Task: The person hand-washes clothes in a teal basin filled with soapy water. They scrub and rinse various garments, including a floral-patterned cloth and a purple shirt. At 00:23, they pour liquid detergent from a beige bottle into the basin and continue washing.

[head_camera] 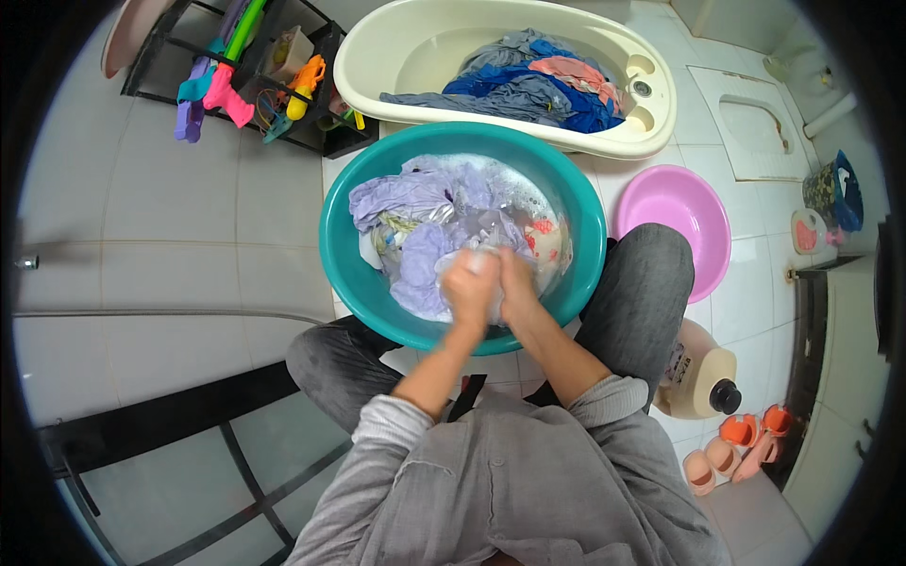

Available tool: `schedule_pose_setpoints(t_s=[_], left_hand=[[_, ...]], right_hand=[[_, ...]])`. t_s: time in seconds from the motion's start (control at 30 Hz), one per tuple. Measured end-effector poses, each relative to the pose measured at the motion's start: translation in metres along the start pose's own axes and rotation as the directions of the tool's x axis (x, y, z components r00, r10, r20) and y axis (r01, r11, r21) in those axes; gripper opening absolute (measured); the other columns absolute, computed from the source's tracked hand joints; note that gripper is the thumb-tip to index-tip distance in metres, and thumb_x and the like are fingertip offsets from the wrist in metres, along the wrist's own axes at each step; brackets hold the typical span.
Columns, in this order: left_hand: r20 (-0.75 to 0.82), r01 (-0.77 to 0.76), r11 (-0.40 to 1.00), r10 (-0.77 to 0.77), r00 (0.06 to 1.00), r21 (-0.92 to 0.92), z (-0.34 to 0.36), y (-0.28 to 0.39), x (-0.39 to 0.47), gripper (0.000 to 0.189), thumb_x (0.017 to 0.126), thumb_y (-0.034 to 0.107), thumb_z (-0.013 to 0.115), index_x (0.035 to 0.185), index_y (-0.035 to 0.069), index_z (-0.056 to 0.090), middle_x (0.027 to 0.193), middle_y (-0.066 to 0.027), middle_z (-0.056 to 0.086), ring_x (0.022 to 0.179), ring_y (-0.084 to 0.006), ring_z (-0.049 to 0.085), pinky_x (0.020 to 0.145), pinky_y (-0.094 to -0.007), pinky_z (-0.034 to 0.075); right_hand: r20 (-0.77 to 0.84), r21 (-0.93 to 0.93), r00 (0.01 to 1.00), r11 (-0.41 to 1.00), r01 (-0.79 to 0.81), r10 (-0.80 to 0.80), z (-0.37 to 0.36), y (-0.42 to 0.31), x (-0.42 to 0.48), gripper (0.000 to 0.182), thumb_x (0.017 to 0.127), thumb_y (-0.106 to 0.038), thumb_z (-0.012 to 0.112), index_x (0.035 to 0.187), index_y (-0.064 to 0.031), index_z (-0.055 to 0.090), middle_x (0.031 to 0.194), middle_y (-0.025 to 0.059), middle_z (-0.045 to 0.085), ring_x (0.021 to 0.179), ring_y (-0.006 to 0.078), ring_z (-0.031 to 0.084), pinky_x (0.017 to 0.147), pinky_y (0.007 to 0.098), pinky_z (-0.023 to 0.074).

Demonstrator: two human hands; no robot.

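Note:
My left hand (470, 290) and my right hand (518, 286) are pressed together over the near side of a teal plastic basin (340, 283). Both are closed around a whitish wet cloth (485, 260), blurred and mostly covered by my fingers. Lavender garments (421, 262) lie in foamy water (534, 187) around them. A cream cloth with red marks (545, 237) floats to the right. On the left side, a fabric with a green pattern (393, 230) shows between the lavender folds. What lies under the suds is hidden.
Behind the basin stands a cream baby bathtub (396, 64) with blue, grey and pink clothes (495, 81). A pink basin (665, 205), a large jug (697, 375) and slippers (740, 431) are at right. A black rack (311, 92) holds toys at left.

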State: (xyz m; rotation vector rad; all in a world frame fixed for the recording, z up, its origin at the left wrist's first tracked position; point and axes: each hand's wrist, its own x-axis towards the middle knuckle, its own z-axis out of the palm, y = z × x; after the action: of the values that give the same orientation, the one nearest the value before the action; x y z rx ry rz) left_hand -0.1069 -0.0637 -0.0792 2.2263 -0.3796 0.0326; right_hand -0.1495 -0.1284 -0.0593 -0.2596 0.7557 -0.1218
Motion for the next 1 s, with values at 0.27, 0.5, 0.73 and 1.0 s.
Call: schedule_pose_setpoints(t_s=[0.27, 0.5, 0.73, 1.0], left_hand=[[0.014, 0.108, 0.994, -0.108, 0.994, 0.006, -0.026, -0.056, 0.086, 0.041, 0.071, 0.036, 0.068, 0.089, 0.001, 0.055, 0.094, -0.0178, 0.055, 0.081, -0.0305, 0.053, 0.070, -0.0384, 0.043], [0.386, -0.330, 0.756, 0.111, 0.916, 0.565, 0.025, -0.110, 0.041, 0.069, 0.075, 0.037, 0.064, 0.129, 0.004, 0.036, 0.134, -0.0175, 0.035, 0.105, -0.0342, 0.045, 0.085, -0.0448, 0.037], [0.465, -0.222, 0.733, -0.144, 0.873, 0.643, 0.053, -0.133, 0.066, 0.064, 0.077, 0.038, 0.062, 0.129, 0.009, 0.037, 0.127, -0.0168, 0.043, 0.111, -0.0343, 0.043, 0.085, -0.0479, 0.037], [0.475, -0.118, 0.912, -0.092, 0.875, 0.394, 0.021, -0.137, 0.082, 0.052, 0.073, 0.019, 0.066, 0.119, 0.003, 0.047, 0.113, -0.0179, 0.054, 0.101, -0.0360, 0.051, 0.085, -0.0444, 0.041]], right_hand=[[-0.011, -0.814, 0.815, 0.479, 0.329, -0.579, -0.023, -0.032, 0.089, 0.032, 0.076, -0.028, 0.063, 0.092, -0.0024, 0.055, 0.092, 0.0117, 0.058, 0.082, 0.0199, 0.055, 0.075, 0.0333, 0.0442], [0.248, -0.933, 0.855, -0.350, 0.085, -0.455, -0.042, -0.002, 0.120, 0.060, 0.075, -0.029, 0.065, 0.124, -0.0073, 0.039, 0.109, 0.0199, 0.048, 0.094, 0.0386, 0.053, 0.081, 0.0483, 0.0415], [0.389, -0.776, 0.838, -0.626, 0.073, -0.384, -0.044, 0.002, 0.144, 0.046, 0.077, -0.024, 0.061, 0.118, -0.0069, 0.045, 0.108, 0.0217, 0.052, 0.097, 0.0373, 0.054, 0.080, 0.0485, 0.0429], [0.227, -0.957, 0.879, -0.264, 0.121, -0.418, -0.053, 0.000, 0.159, 0.025, 0.070, -0.010, 0.061, 0.095, -0.0051, 0.062, 0.094, 0.0185, 0.063, 0.091, 0.0334, 0.059, 0.082, 0.0409, 0.0440]])
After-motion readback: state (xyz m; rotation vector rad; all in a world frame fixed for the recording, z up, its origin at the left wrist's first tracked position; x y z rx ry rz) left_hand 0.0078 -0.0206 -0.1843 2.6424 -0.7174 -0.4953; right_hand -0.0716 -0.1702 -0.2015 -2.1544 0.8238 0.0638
